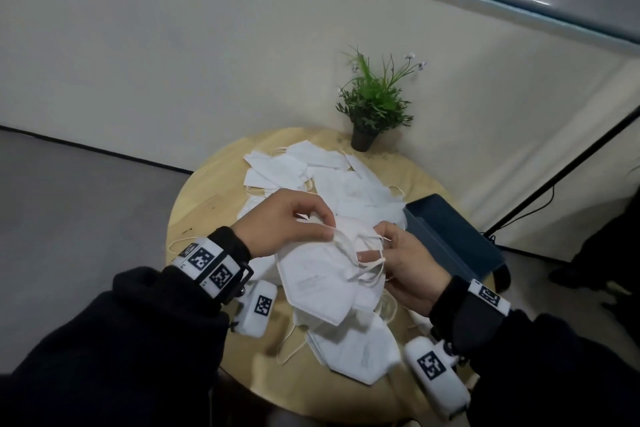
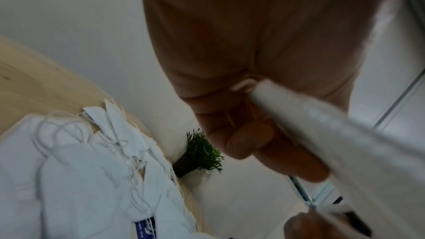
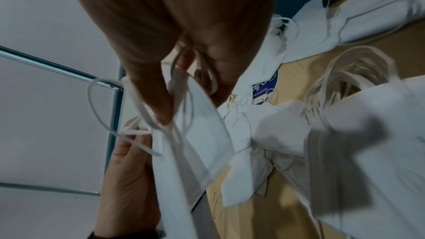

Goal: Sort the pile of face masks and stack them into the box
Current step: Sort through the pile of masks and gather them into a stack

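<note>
A loose pile of white folded face masks (image 1: 311,170) covers the round wooden table (image 1: 207,191). Above its near part both hands hold up one white mask (image 1: 322,281). My left hand (image 1: 294,222) pinches the mask's top edge and a strap between thumb and fingers; the left wrist view shows the mask (image 2: 333,124) gripped edge-on by that left hand (image 2: 241,134). My right hand (image 1: 398,260) pinches the mask's ear loops (image 1: 367,267), with straps (image 3: 190,72) running between its fingers (image 3: 161,101). The dark blue box (image 1: 453,236) stands open at the table's right edge.
A small potted plant (image 1: 374,107) stands at the table's far edge against the wall. More masks (image 1: 356,354) lie stacked near the front edge. A black stand leg and cable (image 1: 540,198) cross the floor at right. The pile (image 2: 69,179) lies below my left wrist.
</note>
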